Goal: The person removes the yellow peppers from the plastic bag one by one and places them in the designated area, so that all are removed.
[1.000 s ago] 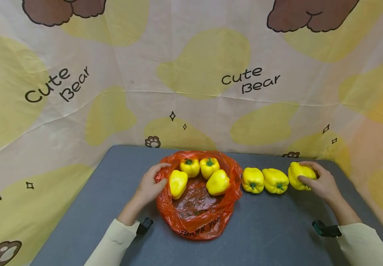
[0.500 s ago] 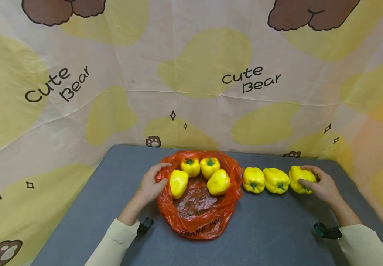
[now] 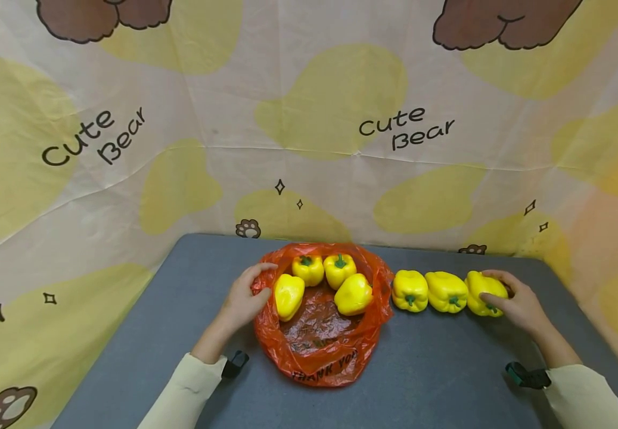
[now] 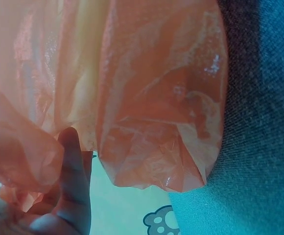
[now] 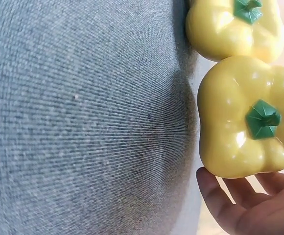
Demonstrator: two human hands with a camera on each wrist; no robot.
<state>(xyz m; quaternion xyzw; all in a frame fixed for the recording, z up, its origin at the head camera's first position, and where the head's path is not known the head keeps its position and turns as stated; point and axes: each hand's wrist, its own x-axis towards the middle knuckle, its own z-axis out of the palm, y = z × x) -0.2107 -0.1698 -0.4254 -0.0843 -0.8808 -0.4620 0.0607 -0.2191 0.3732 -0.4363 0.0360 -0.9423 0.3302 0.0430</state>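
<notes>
A red plastic bag (image 3: 365, 357) lies with its mouth turned back, several yellow bell peppers inside, among them one pepper (image 3: 289, 296) at its left wall. My left hand (image 3: 244, 298) holds the bag's left rim between thumb and fingers; the left wrist view shows fingertips (image 4: 69, 139) at the thin plastic. At the right, my right hand (image 3: 523, 302) grips a yellow bell pepper (image 3: 484, 289) from its right side. In the right wrist view this pepper (image 5: 230, 117) shows its green stem, sits low at the table, and borders the neighbouring pepper (image 5: 235, 36).
Two more yellow bell peppers, one beside the bag (image 3: 409, 286) and one in the middle (image 3: 445, 286), line up with the gripped one. The grey table (image 3: 421, 381) meets a patterned cloth backdrop (image 3: 314, 179) at its far edge.
My right hand has brought its pepper down and slightly towards me, to the end of the row. The left hand and the bag stay in place.
</notes>
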